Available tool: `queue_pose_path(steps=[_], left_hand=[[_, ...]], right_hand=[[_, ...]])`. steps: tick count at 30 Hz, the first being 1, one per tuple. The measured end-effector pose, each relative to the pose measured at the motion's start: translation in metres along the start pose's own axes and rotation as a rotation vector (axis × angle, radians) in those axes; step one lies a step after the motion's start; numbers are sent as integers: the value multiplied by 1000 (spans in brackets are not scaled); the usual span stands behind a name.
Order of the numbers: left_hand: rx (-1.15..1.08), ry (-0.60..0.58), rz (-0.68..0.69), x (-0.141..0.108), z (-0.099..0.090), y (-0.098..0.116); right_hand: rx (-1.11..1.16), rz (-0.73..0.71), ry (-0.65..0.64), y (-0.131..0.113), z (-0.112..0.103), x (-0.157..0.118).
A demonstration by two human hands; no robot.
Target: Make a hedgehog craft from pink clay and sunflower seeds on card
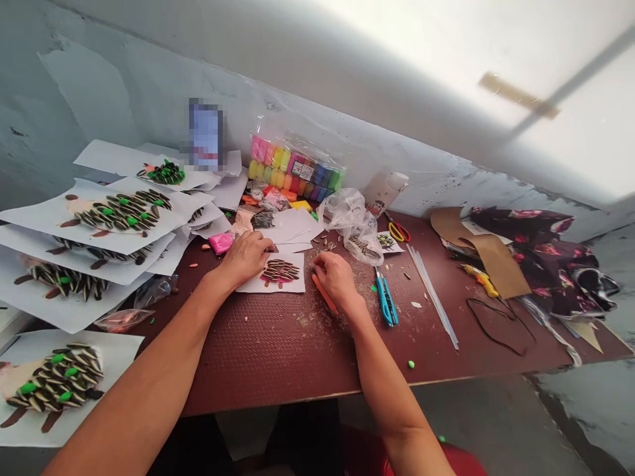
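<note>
My left hand (245, 259) rests with its fingertips at the top edge of a white sheet (292, 281) bearing a small picture of striped sunflower seeds (280, 271) on pink clay. A pink clay lump (221, 243) lies just left of that hand. My right hand (337, 277) sits right of the sheet, curled above an orange stick (325, 294) that runs out from under it. Whether either hand holds something small is hidden.
Finished seed pictures with green dots (116, 215) lie stacked at left. Behind stand a bag of coloured clay bars (295, 165), plastic bags (354, 225) and a bottle (384, 192). To the right lie a blue cutter (385, 301), scissors (399, 231), glue sticks (431, 294) and dark floral cloth (543, 258).
</note>
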State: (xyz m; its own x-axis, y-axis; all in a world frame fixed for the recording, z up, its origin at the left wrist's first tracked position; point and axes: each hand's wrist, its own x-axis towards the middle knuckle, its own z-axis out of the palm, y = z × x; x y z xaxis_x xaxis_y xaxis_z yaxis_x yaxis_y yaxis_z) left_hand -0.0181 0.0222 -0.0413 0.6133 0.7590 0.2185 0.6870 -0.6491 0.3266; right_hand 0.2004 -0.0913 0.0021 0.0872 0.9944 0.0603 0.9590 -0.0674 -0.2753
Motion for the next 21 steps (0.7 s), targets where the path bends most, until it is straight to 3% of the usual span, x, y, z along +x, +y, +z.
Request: queue_pose_path(steps=[13,18,21], left_hand=[[26,-5,-10,1,0,1],[24,2,-4,0,1,0],[17,13,-5,1,3,-1]], right_hand=[[9,26,14,-1,6,2],[207,17,139,-3,3,0],[351,-75,113,-10,1,-7]])
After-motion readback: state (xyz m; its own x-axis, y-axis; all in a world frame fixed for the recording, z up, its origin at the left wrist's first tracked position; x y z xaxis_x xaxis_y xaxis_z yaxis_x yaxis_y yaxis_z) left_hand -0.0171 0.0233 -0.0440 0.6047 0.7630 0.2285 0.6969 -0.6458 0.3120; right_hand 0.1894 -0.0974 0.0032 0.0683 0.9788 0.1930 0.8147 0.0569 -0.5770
